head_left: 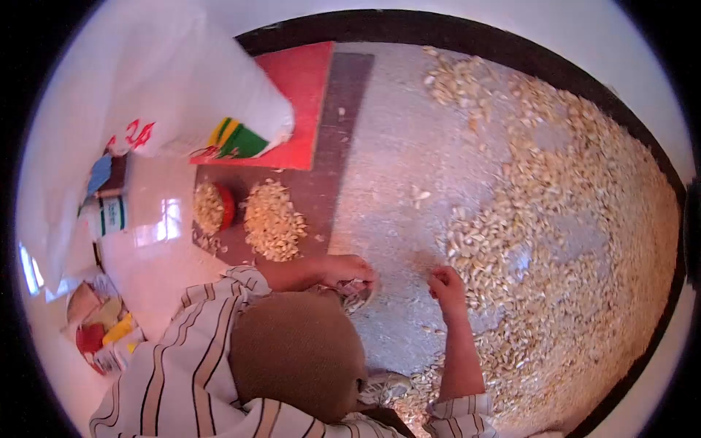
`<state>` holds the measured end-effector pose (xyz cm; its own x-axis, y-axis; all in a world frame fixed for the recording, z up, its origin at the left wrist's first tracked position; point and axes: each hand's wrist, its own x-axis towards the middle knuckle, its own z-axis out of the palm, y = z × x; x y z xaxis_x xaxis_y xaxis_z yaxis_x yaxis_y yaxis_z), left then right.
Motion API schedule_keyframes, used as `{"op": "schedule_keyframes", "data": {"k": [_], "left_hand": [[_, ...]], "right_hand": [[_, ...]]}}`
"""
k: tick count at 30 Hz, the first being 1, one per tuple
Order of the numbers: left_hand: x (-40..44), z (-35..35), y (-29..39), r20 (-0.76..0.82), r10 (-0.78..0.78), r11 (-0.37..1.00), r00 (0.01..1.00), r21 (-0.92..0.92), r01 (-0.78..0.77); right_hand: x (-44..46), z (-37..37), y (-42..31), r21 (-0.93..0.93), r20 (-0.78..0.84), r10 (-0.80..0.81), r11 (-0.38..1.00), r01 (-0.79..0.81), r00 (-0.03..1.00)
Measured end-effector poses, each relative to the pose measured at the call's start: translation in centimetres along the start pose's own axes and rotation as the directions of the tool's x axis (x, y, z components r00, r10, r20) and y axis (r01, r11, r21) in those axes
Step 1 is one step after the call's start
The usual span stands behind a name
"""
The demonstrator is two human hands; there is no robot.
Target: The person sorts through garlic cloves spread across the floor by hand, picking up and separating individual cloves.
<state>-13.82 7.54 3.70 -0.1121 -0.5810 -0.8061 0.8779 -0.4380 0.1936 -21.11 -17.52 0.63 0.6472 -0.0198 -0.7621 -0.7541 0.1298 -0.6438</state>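
My left hand [349, 270] reaches past my brown-clad knee [296, 354], its fingers curled. Whatever it may hold is hard to see, since a pale, patterned shape lies just under the fingertips. My right hand [447, 289] is closed in a pinch above the grey floor sheet [394, 182], at the near edge of a wide spread of pale yellow, clove-like pieces [526, 255]. Any piece between those fingers is too small to make out. Left of the hands, a heap of similar pieces [272, 223] lies on a dark brown mat [321, 197].
A red bowl [228, 206] of the same pieces stands beside the heap. A large white sack [182, 80] with printing rests over a red board [303, 109]. Several packets [102, 332] and a white-and-green container [109, 217] lie far left. A dark border [350, 28] runs along the wall.
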Motion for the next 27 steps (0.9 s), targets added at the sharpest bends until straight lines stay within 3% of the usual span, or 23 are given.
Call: {"op": "schedule_keyframes", "data": {"k": [1, 3, 7, 8, 10, 12, 14, 15, 17, 18, 23, 27], "left_hand": [[-0.6, -0.8, -0.3, -0.029, 0.014, 1.0, 0.999, -0.016, -0.014], [-1.6, -2.4, -1.2, 0.003, 0.094, 0.951, 0.996, -0.296, -0.089], [-4.4, -5.3, -3.4, -0.27, 0.229, 0.895, 0.935, -0.32, -0.311], [-5.4, -5.9, -4.2, -0.275, 0.237, 0.887, 0.932, -0.329, -0.323], [-7.9, -7.7, -5.5, -0.241, 0.396, 0.685, 0.886, -0.565, -0.46], [-10.6, -8.9, -6.6, -0.427, 0.307, 0.602, 0.851, -0.605, -0.521], [-11.9, -10.9, -8.8, -0.64, 0.314, 0.464, 0.701, -0.541, -0.701], [-12.3, -11.7, -9.5, -0.643, 0.319, 0.453, 0.696, -0.542, -0.708], [-13.5, -12.4, -9.7, -0.828, 0.296, 0.269, 0.476, -0.406, -0.873], [-13.9, -13.0, -10.1, -0.83, 0.298, 0.257, 0.471, -0.406, -0.877], [-14.4, -15.5, -11.6, -0.932, 0.265, 0.431, 0.247, -0.115, -0.895], [-14.8, -13.3, -11.5, -0.938, 0.289, 0.377, 0.191, -0.072, -0.923]], "right_hand": [[-0.2, -0.1, 0.0, 0.017, -0.008, -0.001, 1.0, 0.001, 1.0], [-0.2, -1.1, 1.3, -0.052, -0.009, -0.03, 0.998, 0.029, 1.0], [-0.9, -1.9, 1.8, -0.024, 0.014, 0.009, 1.0, -0.009, 1.0], [-1.2, -2.1, 1.9, -0.042, 0.003, 0.026, 0.999, -0.026, 1.0], [-1.3, -2.4, 2.0, -0.039, 0.042, 0.011, 0.999, -0.009, 0.999], [-1.4, -2.5, 2.0, -0.035, 0.077, 0.0, 0.999, 0.002, 0.997], [-1.4, -2.4, 1.9, -0.048, 0.042, 0.033, 0.998, -0.031, 0.999], [-1.4, -2.3, 2.0, -0.059, 0.048, 0.028, 0.998, -0.025, 0.998], [-1.4, -2.1, 2.1, -0.121, 0.05, 0.036, 0.992, -0.03, 0.998], [-1.5, -1.7, 1.7, -0.132, 0.055, 0.031, 0.991, -0.024, 0.998], [-1.8, 0.7, 1.2, -0.132, 0.153, 0.052, 0.991, -0.032, 0.987], [-2.0, 3.7, 0.1, -0.133, 0.263, -0.002, 0.99, 0.038, 0.965]]}}
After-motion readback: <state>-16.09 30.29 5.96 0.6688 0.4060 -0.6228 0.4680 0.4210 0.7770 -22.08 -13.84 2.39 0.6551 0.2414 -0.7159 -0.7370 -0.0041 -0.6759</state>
